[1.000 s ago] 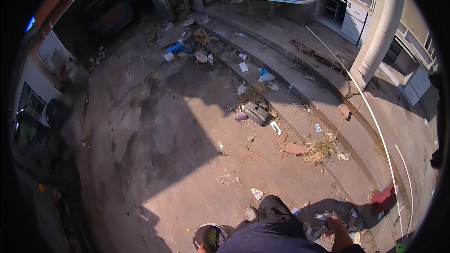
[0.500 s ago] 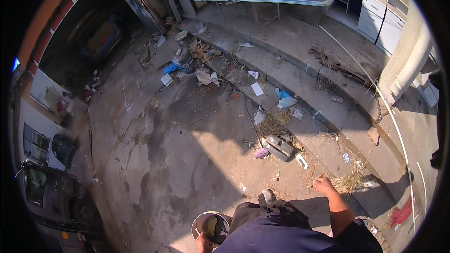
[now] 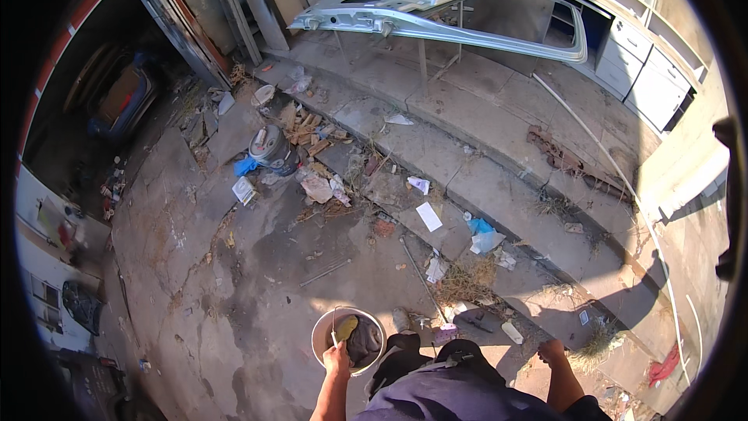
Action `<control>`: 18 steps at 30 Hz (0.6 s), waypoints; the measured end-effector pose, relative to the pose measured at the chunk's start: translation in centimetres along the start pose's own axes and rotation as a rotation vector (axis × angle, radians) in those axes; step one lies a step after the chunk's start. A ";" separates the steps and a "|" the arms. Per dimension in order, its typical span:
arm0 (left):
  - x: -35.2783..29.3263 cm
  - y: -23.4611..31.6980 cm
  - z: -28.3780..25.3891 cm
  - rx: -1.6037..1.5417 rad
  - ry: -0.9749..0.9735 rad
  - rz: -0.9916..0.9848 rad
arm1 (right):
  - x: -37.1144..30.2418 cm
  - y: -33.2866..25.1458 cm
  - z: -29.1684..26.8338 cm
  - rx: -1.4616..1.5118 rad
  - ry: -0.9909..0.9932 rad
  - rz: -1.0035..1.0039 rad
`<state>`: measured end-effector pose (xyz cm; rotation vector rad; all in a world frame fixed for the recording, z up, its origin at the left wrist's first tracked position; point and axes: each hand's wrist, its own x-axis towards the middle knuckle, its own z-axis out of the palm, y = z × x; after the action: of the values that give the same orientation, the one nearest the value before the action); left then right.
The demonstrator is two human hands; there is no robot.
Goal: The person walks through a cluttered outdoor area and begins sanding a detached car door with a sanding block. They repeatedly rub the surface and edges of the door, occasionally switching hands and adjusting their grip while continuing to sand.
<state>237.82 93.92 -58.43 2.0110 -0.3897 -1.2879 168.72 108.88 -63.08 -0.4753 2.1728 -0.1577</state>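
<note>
My left hand [image 3: 336, 360] is closed around the handle grip of a pale bucket [image 3: 318, 335], which hangs at my left side. Inside the bucket are a dark grey, crumpled cloth-like thing [image 3: 365, 341] and a yellowish piece [image 3: 345, 328] that I cannot name. My right hand [image 3: 552, 352] is at my right side, fingers curled in, with nothing visible in it. It is apart from the ground, above a tuft of dry grass [image 3: 598, 352] beside the low steps. A shoe [image 3: 401, 320] shows ahead of my dark trousers.
Low concrete steps [image 3: 499, 187] run diagonally, strewn with paper, blue plastic and dry weeds. Ahead are a lidded bucket [image 3: 267, 144] and broken wood [image 3: 312, 129]. A car door panel [image 3: 421, 19] rests on a stand. A long white pole [image 3: 600, 121] crosses the steps at right.
The view has shifted forward, and the litter now lies nearer my legs. My left hand and the bucket have swung forward into fuller view. My right hand has moved lower in the picture.
</note>
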 end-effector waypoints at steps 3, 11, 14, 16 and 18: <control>6.0 10.1 6.0 0.025 -0.100 0.031 | -3.0 -4.0 2.2 0.182 -0.192 0.161; 24.3 38.9 28.5 0.143 -0.332 0.051 | 0.3 -20.0 11.3 0.493 -0.121 0.244; 29.5 46.0 37.6 0.188 -0.439 0.059 | 5.4 -26.5 14.5 0.581 -0.183 0.275; 33.2 48.7 41.8 0.258 -0.528 0.103 | 7.6 -34.0 15.1 0.437 -0.198 0.304; 36.9 52.7 48.0 0.321 -0.575 0.131 | 10.7 -42.6 14.2 0.411 -0.207 0.131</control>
<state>218.64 15.96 -58.51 1.7875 -1.0349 -1.7967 186.12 66.38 -67.76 -0.1090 1.8954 -0.4511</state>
